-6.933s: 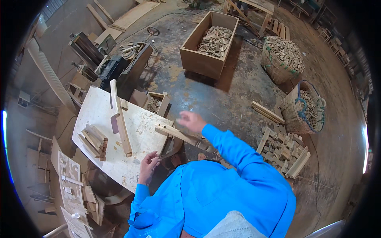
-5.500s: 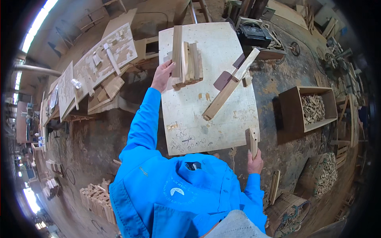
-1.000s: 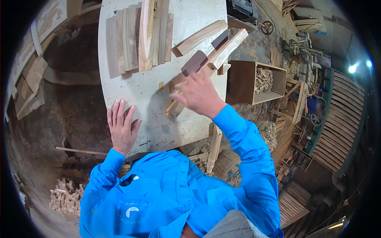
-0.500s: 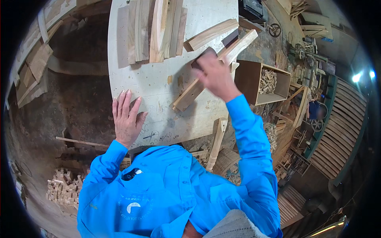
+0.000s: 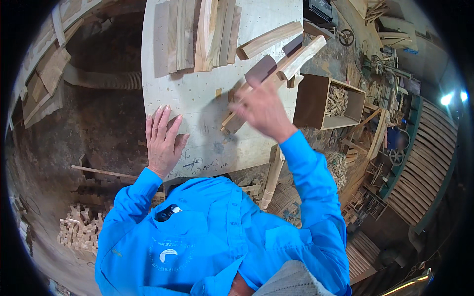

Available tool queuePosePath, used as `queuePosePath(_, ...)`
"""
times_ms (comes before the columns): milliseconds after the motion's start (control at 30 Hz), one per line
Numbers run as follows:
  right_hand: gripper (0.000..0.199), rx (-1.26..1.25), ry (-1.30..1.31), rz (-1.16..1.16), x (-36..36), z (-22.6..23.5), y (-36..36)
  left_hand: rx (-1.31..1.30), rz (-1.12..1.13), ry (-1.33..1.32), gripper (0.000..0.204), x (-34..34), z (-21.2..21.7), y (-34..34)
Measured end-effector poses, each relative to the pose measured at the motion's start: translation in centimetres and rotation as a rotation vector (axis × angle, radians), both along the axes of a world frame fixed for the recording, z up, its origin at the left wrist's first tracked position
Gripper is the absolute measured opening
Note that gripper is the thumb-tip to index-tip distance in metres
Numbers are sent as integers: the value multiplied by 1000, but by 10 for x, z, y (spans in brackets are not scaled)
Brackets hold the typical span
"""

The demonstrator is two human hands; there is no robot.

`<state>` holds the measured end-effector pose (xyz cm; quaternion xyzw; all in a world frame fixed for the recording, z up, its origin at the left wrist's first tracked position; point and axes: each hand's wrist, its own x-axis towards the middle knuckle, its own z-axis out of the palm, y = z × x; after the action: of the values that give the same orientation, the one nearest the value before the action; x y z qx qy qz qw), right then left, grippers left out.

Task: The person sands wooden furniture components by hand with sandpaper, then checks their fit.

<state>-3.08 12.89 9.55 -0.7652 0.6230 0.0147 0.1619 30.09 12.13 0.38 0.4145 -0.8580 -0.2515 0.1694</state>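
My left hand [image 5: 165, 142] lies flat on the pale tabletop [image 5: 197, 98], fingers spread, holding nothing. My right hand [image 5: 266, 109] is over a long wooden piece [image 5: 228, 122] that slants across the table's right side; motion smears its fingers, so its grip is unclear. The hand hides the middle of that piece. Just beyond the hand is a dark brown flat patch [image 5: 261, 68]; I cannot tell whether it is a sheet or a shadow. A shorter pale wooden piece [image 5: 303, 56] rests at the slanting piece's far end. Behind lies a curved wooden piece [image 5: 270, 39].
Several long wooden strips [image 5: 202, 39] lie side by side at the table's far part. Right of the table stands an open box [image 5: 328, 101] holding wood offcuts. A turned wooden leg [image 5: 273, 177] is by the near right corner. Stacked blocks [image 5: 79, 229] are at lower left.
My right hand has moved nearer along the slanting wooden piece, uncovering the dark patch beyond it. My left hand stays flat on the table. The whole view has shifted slightly.
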Motion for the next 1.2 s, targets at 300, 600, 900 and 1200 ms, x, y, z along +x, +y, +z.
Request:
queuePosePath(300, 21, -323, 506, -21, -82, -11, -31, -12, -13, 9, 50, 1, 0, 0)
queuePosePath(600, 24, 53, 770, 102, -60, -17, -40, -16, 5, 34, 51, 1, 2, -2)
queuePosePath(900, 19, 107, 470, 236, 34, -4, 8, -15, 6, 70, 50, 4, 3, -2)
queuePosePath(1200, 33, -34, -432, -161, 69, 4, 55, -7, 142, 315, 53, 32, -3, -28)
